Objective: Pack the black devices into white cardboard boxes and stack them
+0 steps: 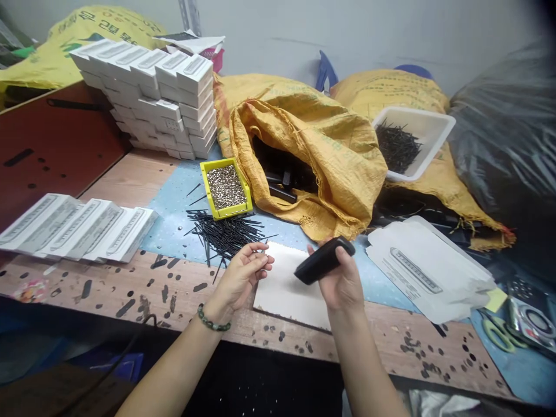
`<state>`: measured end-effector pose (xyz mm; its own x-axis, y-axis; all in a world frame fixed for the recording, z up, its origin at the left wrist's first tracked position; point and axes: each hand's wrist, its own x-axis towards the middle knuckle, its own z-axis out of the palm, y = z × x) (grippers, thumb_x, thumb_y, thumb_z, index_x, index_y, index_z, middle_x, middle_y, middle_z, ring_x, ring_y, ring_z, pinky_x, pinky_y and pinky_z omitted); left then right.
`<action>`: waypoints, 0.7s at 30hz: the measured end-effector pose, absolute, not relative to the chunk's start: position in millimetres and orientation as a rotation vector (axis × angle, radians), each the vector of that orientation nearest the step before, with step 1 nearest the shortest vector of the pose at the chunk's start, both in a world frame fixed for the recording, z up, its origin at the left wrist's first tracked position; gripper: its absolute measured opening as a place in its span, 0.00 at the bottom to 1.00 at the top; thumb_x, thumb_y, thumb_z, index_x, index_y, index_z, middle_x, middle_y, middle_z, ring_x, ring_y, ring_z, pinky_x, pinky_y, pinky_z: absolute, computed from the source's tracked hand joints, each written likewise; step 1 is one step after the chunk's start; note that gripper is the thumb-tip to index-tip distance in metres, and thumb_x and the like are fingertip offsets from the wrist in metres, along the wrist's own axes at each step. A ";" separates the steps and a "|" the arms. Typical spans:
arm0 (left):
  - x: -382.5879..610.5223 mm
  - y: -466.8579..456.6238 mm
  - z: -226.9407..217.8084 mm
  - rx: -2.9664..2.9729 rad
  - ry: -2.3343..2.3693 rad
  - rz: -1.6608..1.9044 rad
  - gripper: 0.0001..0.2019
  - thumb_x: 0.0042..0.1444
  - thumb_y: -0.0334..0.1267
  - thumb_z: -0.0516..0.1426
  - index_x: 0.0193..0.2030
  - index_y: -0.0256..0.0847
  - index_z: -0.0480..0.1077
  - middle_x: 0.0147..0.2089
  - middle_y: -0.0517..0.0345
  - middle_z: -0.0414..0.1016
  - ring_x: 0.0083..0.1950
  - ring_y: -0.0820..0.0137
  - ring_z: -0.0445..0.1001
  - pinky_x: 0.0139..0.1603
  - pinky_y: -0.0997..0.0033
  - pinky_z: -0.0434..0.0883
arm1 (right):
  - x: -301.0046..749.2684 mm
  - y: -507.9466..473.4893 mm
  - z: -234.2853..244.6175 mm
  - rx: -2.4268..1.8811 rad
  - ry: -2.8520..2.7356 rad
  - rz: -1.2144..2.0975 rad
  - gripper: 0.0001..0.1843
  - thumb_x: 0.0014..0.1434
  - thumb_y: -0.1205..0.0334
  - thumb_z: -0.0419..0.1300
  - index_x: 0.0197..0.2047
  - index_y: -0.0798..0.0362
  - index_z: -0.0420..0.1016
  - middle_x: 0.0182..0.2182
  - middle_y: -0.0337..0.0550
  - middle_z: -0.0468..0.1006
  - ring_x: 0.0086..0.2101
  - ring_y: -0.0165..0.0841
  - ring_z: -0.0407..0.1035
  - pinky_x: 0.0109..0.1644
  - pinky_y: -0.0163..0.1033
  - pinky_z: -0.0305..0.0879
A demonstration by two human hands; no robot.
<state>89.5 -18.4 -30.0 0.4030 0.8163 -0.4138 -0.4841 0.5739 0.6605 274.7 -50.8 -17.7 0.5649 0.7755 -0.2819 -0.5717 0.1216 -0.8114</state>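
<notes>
A long black plastic piece with rounded edges (320, 264) is held tilted in my right hand (344, 285), the thumb over its upper end. My left hand (244, 272), with a beaded bracelet (214, 322) at the wrist, has thumb and fingertips pinched together; whatever is between them is too small to make out. Below both hands lies a white board (284, 292). Just beyond my left hand is a heap of thin black rods (226, 234). A yellow bin (249, 204) filled with small shiny metal parts (226, 186) stands behind the heap.
White boxes (174, 110) are stacked at the back left, more boxes (78, 226) lying in front. An opened yellow sack (321, 150) holds black parts. To the right are a white tub (434, 142) of dark rods, flat printed cartons (430, 272) and scissors (497, 333).
</notes>
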 end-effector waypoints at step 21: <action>114.5 -29.9 -24.4 0.396 0.831 1.136 0.13 0.38 0.40 0.70 0.27 0.37 0.72 0.28 0.64 0.68 0.30 0.81 0.64 0.34 0.81 0.63 | 234.9 -42.7 14.4 -0.705 -0.222 1.013 0.11 0.48 0.67 0.65 0.31 0.49 0.66 0.29 0.27 0.69 0.31 0.24 0.66 0.57 0.61 0.62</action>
